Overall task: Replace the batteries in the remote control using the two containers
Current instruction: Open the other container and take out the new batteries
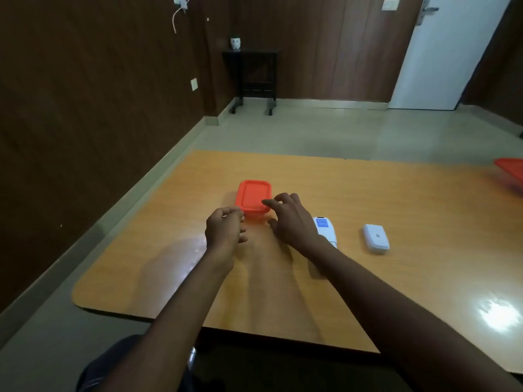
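An orange lidded container [254, 198] sits on the wooden table [396, 210]. My left hand [225, 230] hovers just in front of its near left corner, fingers curled, holding nothing visible. My right hand [291, 219] reaches toward its near right corner with fingers spread, empty. The white remote control [327, 232] lies face-down to the right of my right hand, partly hidden by my wrist. Its separate white battery cover [376, 239] lies further right. A second orange container [510, 171] shows at the table's far right edge, cut off by the frame.
The table's left edge runs close to a dark wood wall. A small black side table [252, 77] stands in the far corner, and a white door [441, 52] is at the back right. Bare tabletop lies in front of my arms.
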